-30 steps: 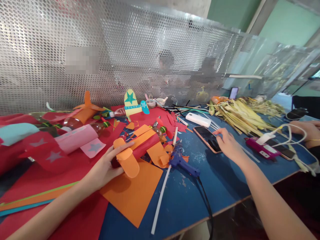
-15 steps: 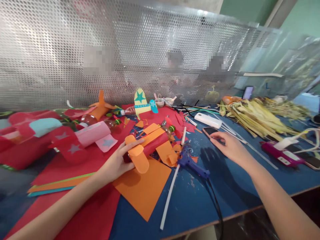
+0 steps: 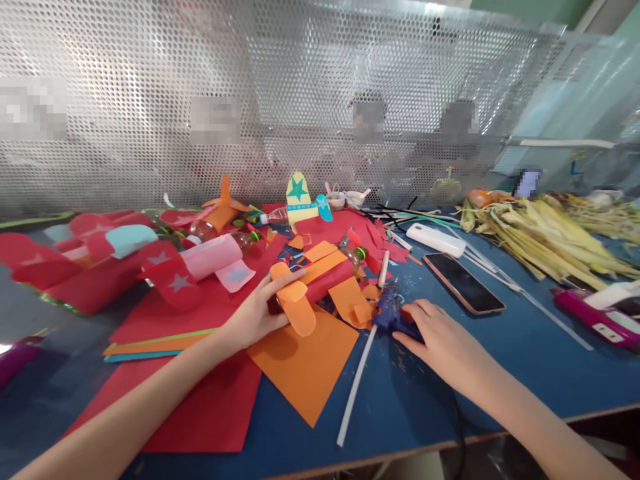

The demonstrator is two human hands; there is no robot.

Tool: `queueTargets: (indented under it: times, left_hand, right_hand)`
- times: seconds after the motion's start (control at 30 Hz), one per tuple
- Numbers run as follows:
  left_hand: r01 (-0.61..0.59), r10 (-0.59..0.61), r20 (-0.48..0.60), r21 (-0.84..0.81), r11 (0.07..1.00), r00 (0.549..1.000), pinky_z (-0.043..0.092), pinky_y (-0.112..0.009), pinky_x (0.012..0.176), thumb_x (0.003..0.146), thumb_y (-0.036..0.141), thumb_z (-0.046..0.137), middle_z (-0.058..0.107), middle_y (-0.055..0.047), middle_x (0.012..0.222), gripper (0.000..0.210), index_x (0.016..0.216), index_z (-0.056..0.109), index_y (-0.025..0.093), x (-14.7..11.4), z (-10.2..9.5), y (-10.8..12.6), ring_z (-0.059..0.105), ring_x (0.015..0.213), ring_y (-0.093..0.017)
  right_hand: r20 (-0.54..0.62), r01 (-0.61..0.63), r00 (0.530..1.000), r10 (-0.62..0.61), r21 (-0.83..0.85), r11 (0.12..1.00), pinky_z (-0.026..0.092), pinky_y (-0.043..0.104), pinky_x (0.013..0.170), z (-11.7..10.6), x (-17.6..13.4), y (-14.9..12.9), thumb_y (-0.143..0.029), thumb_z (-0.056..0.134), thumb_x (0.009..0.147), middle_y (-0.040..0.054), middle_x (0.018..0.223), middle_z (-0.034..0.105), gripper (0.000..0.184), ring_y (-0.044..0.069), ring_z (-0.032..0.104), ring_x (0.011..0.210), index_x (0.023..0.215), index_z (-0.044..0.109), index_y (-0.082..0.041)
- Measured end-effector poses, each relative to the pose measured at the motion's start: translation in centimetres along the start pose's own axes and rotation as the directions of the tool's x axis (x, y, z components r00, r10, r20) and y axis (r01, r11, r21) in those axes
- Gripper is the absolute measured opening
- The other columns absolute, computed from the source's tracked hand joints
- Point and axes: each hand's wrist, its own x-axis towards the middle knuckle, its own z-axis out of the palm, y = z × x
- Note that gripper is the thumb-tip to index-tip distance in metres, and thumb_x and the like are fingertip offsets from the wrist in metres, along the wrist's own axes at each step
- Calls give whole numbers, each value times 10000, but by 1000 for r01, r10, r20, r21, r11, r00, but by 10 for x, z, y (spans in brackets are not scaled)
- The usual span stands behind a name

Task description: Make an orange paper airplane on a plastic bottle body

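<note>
My left hand (image 3: 257, 313) is closed around the tail end of a toy plane (image 3: 327, 281) built from a plastic bottle wrapped in red and orange paper. Its rounded orange tail piece (image 3: 300, 317) sticks out past my fingers. My right hand (image 3: 440, 340) has thumb and fingers around the handle of a blue glue gun (image 3: 387, 313), which lies on the table. A long white glue stick (image 3: 356, 390) runs from beside the gun towards the front edge. Beneath the plane lies a sheet of orange paper (image 3: 307, 377).
Other paper-and-bottle planes (image 3: 210, 257) crowd the left and back. Red sheets (image 3: 210, 413) and orange scraps (image 3: 350, 303) lie around. Right of the glue gun are a phone (image 3: 465, 283), a white device (image 3: 435, 240), dried husks (image 3: 545, 233) and a magenta power strip (image 3: 595, 320). A black cord (image 3: 459, 420) hangs over the front edge.
My right hand has left the phone and moved left and down onto the glue gun's handle. My left hand keeps its hold on the plane. The view has turned slightly left.
</note>
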Motion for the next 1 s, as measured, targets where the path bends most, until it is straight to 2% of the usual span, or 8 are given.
queueTargets:
  times: [0.1, 0.23, 0.33, 0.43, 0.6, 0.73, 0.83, 1.0]
  left_hand:
    - [-3, 3, 5, -23, 1000, 1000, 448, -403, 960, 769, 278, 564, 528, -96, 1269, 613, 1362, 413, 241, 0, 0, -1, 541, 1127, -261]
    - [0, 1, 12, -95, 995, 1000, 484, -395, 904, 789, 341, 570, 545, -103, 1259, 616, 1371, 400, 236, 0, 0, -5, 572, 1070, -255]
    - [-5, 7, 15, -131, 991, 1000, 493, -384, 888, 799, 357, 575, 541, -97, 1287, 604, 1366, 404, 240, 0, 1, -7, 575, 1063, -253]
    - [-4, 6, 12, -138, 990, 1000, 491, -381, 891, 798, 323, 579, 540, -93, 1290, 591, 1360, 414, 243, -1, 0, -7, 569, 1071, -254]
    - [-42, 43, 2, -176, 983, 999, 455, -414, 951, 794, 285, 593, 536, -99, 1283, 579, 1348, 433, 236, -2, 0, -7, 540, 1120, -263]
    - [-29, 31, 7, -201, 979, 999, 430, -424, 986, 751, 273, 647, 513, -95, 1314, 630, 1345, 439, 241, -2, 2, -11, 504, 1170, -276]
    - [-7, 12, 27, -202, 979, 1000, 451, -415, 957, 750, 232, 619, 529, -96, 1276, 643, 1361, 419, 246, -2, 3, -12, 534, 1123, -264]
    - [-46, 45, -4, -181, 982, 999, 447, -418, 952, 750, 208, 618, 525, -91, 1271, 622, 1344, 442, 261, -3, 3, -7, 510, 1136, -269]
  right_hand:
    - [-57, 18, 998, -13, 93, 995, 533, 401, 740, -6, -8, 1, -349, 388, 927, 135, 930, 590, 248, 274, 651, 838, 991, 537, -161]
    - [-159, -116, 971, 176, 325, 939, 523, 373, 723, -29, -14, -6, -439, 331, 933, 150, 1057, 558, 319, 277, 634, 908, 1096, 458, -196]
    - [-31, -196, 965, 262, 578, 792, 519, 309, 652, -44, -10, -17, -407, 337, 943, 79, 979, 595, 269, 205, 632, 774, 1146, 414, -248]
    - [41, -138, 988, 148, 662, 736, 496, 273, 603, -47, 1, -31, -354, 483, 891, 31, 889, 585, 231, 169, 601, 681, 1089, 418, -253]
    - [38, 128, 984, -173, 522, 843, 492, 315, 610, -37, 18, -58, -157, 478, 839, 67, 976, 550, 197, 200, 617, 732, 1018, 423, -218]
    - [76, 203, 965, -253, 396, 895, 490, 353, 561, -28, 25, -74, -194, 486, 849, 92, 951, 587, 205, 259, 639, 730, 1048, 436, -190]
    - [95, 104, 979, -178, 515, 851, 497, 341, 580, -22, 27, -76, -275, 457, 887, 85, 934, 613, 131, 248, 649, 742, 996, 475, -205]
    - [206, -152, 978, -15, 769, 621, 501, 322, 626, -14, 26, -69, -474, 362, 930, 29, 734, 605, 323, 187, 619, 636, 971, 540, -208]
